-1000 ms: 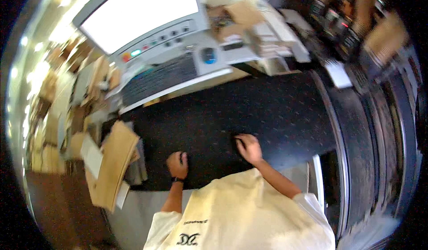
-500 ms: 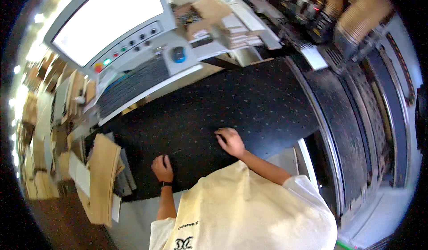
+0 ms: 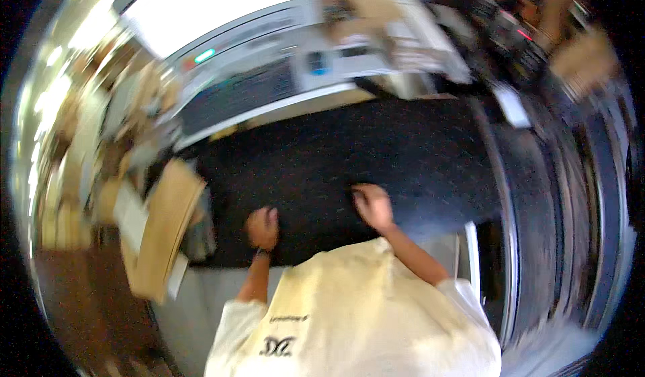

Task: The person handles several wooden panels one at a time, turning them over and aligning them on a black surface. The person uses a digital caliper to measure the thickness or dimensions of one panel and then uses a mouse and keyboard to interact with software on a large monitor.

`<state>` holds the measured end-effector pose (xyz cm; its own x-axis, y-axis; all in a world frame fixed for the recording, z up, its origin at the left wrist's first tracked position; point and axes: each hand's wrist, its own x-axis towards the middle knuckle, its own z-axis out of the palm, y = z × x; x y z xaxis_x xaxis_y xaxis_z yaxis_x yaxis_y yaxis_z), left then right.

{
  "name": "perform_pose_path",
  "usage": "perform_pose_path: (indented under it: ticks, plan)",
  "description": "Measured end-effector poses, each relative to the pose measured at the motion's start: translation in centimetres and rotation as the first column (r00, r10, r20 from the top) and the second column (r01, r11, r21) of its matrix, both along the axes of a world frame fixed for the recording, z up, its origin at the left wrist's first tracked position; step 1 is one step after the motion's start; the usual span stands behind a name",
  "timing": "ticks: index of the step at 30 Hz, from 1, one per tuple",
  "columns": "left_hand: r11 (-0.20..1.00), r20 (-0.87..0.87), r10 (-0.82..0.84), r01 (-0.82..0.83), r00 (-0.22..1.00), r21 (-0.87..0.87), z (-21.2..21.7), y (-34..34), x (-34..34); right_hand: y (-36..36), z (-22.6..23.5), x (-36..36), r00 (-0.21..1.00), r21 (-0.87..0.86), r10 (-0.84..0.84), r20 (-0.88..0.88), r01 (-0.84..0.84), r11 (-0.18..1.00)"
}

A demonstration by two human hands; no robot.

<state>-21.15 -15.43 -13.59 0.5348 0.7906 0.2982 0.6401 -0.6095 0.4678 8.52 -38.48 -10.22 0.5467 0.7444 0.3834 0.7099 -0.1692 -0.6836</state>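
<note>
My left hand [image 3: 263, 229] rests on the near left part of the black work surface [image 3: 316, 152], loosely bent with its thumb apart from the fingers. A dark band circles that wrist. Farther right and a little farther away, my right hand [image 3: 374, 206] lies on the same surface, its fingers loosely curved toward the left and the thumb side apart. Neither hand shows anything in it. Motion blurs the fingertips.
Cardboard pieces [image 3: 164, 232] stand left of the surface. Beyond it are a keyboard [image 3: 238, 95], a mouse [image 3: 317, 63] and a bright screen [image 3: 215, 7]. A metal rail [image 3: 500, 195] and machine parts border the right. Boxes [image 3: 369, 7] sit at the back.
The whole view has swung, so the scene sits farther right and the near parts higher in the picture. Both hands stay on the black surface in much the same pose.
</note>
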Motion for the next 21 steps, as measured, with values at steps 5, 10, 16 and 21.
perform_pose_path:
  ticks: [5, 10, 16, 21]
  plan:
    - [0.994, -0.021, -0.105, 0.104, 0.994, -0.025, 1.7, -0.9, 2.1, -2.5, -0.2, -0.2, 0.998, -0.033, -0.061, 0.026, 0.062, 0.998]
    - [0.997, -0.031, -0.060, 0.061, 0.998, 0.047, 0.7, -1.5, 2.3, -4.9, -9.4, 2.7, 0.995, -0.073, 0.098, -0.001, -0.098, 0.993]
    - [0.997, -0.002, -0.043, 0.043, 0.999, 0.065, 1.0, -1.6, 1.7, -3.3, -8.3, 3.0, 0.962, -0.105, 0.098, 0.256, -0.073, 0.992]
    - [0.988, 0.039, -0.119, 0.122, 0.992, -0.090, 1.9, -0.9, 1.1, -1.6, -6.4, 1.8, 0.994, -0.008, 0.112, 0.022, -0.112, 0.994]
